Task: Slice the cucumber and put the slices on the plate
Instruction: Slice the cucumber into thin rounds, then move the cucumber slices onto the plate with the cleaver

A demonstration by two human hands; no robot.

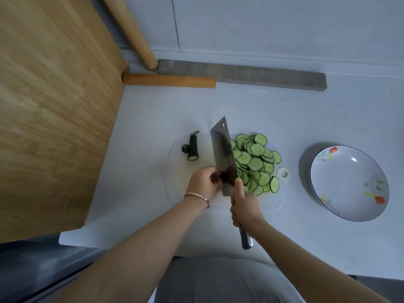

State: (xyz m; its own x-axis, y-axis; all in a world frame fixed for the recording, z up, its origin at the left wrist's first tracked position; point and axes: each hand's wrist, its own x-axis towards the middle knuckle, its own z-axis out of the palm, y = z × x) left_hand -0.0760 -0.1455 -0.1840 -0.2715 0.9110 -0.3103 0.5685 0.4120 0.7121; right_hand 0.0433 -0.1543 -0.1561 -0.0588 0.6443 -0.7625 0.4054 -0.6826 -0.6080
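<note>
Mostly cut: pale slices (pixel 254 159) w/ dark scalloped rims are piling up beside the cleaver (pixel 224 154). Right hand (pixel 246 207) is clenching its handle; left hand (pixel 204 180) is pinching a dark cucumber nub (pixel 223 177).

I am looking down at what I take for a home kitchen: a pale desk (pixel 284 119) is carrying a translucent cutting board (pixel 179 171), a cleaver (pixel 223 154), a heap of cucumber slices (pixel 255 162) and a flowered plate (pixel 349 182), while a big bamboo board (pixel 54 106) and a rolling pin (pixel 169 80) are lying alongside.
</note>
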